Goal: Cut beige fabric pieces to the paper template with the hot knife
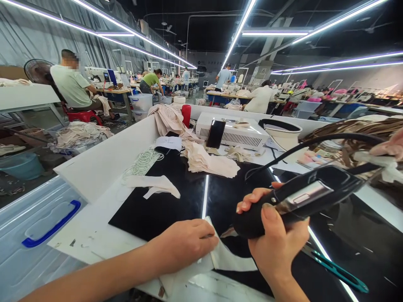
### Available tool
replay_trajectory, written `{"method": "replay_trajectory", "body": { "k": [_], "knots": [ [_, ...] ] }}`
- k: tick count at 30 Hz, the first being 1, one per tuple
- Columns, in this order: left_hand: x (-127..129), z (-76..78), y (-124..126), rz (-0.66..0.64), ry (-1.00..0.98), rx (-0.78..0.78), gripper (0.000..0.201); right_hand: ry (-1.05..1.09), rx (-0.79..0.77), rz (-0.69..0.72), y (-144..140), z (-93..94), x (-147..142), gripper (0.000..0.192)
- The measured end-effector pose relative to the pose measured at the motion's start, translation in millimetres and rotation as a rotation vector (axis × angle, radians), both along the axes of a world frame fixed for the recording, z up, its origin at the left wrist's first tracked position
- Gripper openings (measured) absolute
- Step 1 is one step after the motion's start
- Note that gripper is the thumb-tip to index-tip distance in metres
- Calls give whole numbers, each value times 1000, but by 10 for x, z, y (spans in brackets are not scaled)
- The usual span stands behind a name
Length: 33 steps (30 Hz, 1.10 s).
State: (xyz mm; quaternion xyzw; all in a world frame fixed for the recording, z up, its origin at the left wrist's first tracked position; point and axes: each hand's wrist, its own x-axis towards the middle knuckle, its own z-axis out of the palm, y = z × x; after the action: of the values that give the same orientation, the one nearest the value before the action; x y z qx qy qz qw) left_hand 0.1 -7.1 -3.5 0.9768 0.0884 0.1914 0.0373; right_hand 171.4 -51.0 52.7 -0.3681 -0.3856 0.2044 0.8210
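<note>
Left hand: your fingers are bent and drawn in close together, resting on the left edge of a curved pale fabric piece. Your thumb is hidden, so I cannot tell whether you pinch the piece or only press it. Its upper tip pokes out just past your knuckles; its lower part sweeps away to the right, into the gap between your two hands.

Right hand: your fingers are wrapped around a black handheld tool, thumb laid along the near side, silver panel above and to the right of the thumb. The tool's rounded end lies to the left of your grip, near the fabric; a black cord arches above the tool.

Under both hands: a glossy black sheet, on a white table. Right of your right wrist, lying on the sheet: a teal-handled implement.

Beyond your left fingers, a little to the left: a loose white strip, then a tangle of pale green cord. Straight beyond them: a stack of pale fabric pieces, with a dark phone propped behind it against a white vented box.

Well left of your left forearm: a clear bin with a blue handle. Far beyond that hand, a person in a pale top sits on a red stool.
</note>
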Motion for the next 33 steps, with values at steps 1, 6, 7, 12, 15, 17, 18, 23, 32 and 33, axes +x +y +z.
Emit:
{"method": "replay_trajectory", "body": {
  "k": [1,6,7,12,15,17,18,23,32,33],
  "knots": [
    [0,8,-7,0,1,6,17,-2,1,1,0,-4,-4,39],
    [8,9,-21,0,0,23,17,-9,5,11,-10,-19,-14,37],
    [8,3,-21,0,-4,24,18,-11,5,13,-10,-24,-15,37],
    [5,-1,-26,6,-16,32,18,-21,-4,12,-8,-51,-22,38],
    [1,7,-28,7,-21,37,19,-12,-32,12,-25,-33,-19,36],
    [-4,1,-27,3,-29,35,20,-2,-34,4,-44,-2,-10,36],
    [-8,-5,-27,2,-29,33,20,4,-28,-4,-55,17,-5,36],
    [-30,-44,-22,6,-13,38,19,9,-18,-28,-97,52,10,38],
    [-36,-40,-7,2,-10,27,20,-15,-33,5,-107,-12,-3,36],
    [-36,-38,0,1,-10,29,20,-10,-39,3,-113,8,3,36]
  ]
}}
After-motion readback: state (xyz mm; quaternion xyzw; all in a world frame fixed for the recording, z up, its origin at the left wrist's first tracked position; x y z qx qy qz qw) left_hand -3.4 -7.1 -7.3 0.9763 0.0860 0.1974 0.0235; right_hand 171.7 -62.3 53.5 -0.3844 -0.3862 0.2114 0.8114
